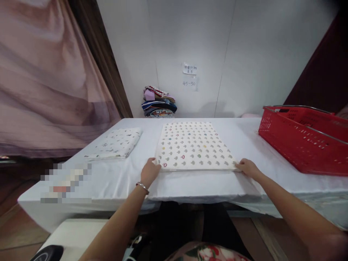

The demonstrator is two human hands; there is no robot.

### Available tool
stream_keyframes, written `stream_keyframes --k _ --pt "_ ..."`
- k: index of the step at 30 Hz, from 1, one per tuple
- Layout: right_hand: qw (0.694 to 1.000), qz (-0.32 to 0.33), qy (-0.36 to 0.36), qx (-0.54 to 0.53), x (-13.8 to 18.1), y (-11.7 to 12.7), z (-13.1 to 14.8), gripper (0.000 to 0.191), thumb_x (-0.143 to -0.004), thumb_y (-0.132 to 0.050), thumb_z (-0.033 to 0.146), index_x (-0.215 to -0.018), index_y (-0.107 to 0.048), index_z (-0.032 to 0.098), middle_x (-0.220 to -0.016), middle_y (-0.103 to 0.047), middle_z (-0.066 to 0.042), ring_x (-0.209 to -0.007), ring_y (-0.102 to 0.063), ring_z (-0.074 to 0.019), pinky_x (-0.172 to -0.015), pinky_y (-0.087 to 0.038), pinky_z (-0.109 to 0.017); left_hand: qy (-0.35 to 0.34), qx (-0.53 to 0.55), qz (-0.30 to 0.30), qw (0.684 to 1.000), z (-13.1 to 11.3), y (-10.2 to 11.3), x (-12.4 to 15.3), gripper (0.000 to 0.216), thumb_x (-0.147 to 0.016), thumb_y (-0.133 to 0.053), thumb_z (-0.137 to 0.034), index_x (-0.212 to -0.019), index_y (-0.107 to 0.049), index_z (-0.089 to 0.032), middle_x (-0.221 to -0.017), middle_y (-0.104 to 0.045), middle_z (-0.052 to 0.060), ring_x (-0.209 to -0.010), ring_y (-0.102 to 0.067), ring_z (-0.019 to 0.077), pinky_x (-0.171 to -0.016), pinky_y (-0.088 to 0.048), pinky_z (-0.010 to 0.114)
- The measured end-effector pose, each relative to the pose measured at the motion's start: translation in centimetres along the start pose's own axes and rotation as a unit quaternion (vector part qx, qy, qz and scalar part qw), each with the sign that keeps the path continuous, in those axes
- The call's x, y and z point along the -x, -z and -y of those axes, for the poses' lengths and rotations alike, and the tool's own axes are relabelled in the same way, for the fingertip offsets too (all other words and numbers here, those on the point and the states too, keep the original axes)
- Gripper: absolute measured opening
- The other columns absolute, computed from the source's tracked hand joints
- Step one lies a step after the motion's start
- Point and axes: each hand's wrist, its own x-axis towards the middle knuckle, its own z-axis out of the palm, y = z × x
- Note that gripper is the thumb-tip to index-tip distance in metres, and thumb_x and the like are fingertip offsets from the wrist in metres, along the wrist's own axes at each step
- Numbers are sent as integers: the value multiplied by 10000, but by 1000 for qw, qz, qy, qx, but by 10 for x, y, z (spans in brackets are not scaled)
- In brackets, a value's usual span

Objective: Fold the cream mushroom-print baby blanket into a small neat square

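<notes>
A white cloth with small mushroom prints [193,145] lies flat and folded on the white table [190,185] in front of me. My left hand [150,172], with a bracelet on the wrist, pinches the cloth's near left corner. At the near right corner my right hand [248,167] grips the cloth's edge the same way. Both hands have their fingers closed on the fabric.
A second folded white patterned cloth [116,144] lies to the left. A red plastic basket [304,139] stands at the right end. A pile of folded colourful clothes [158,102] sits by the back wall. A pink curtain [46,79] hangs on the left.
</notes>
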Motion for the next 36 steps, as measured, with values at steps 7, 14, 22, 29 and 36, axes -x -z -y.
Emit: stream_keyframes --k 7,14,22,29,36 --pt "977 -71 55 191 20 -5 6 253 -834 -426 404 -859 -540 179 -773 -611 -68 -704 -553 -198 -551 -345 -271 15 -116 10 993 -2 -6 12 544 -758 -489 -322 -1262 -393 -141 -983 -643 155 -908 -608 302 -701 -434 356" --pt "902 -76 415 86 43 -23 51 220 -877 -400 234 -866 -618 202 -927 -618 -68 -889 -536 -189 -794 -418 -313 -269 -156 -85 947 -18 -22 29 281 -842 -471 -291 -1080 -566 -176 -1035 -586 117 -993 -517 248 -829 -391 358" --pt "854 -45 511 82 44 -64 89 197 -868 -478 228 -897 -673 227 -904 -629 -53 -864 -530 -193 -738 -421 -309 -478 -86 45 873 -50 -72 32 131 -836 -542 -269 -854 -651 -199 -911 -608 46 -907 -514 182 -789 -383 328" --pt "850 -122 509 60 37 -77 84 237 -889 -429 202 -868 -664 197 -911 -625 -80 -846 -532 -193 -745 -422 -311 -462 -32 36 886 -48 -79 24 212 -884 -457 -264 -862 -652 -184 -856 -623 49 -844 -531 162 -778 -405 312" --pt "844 -132 517 55 36 -81 84 240 -894 -424 214 -868 -662 190 -900 -630 -80 -853 -536 -196 -741 -424 -315 -473 -40 -4 880 -49 -84 25 190 -868 -438 -177 -845 -627 -177 -868 -592 51 -849 -511 162 -763 -410 302"
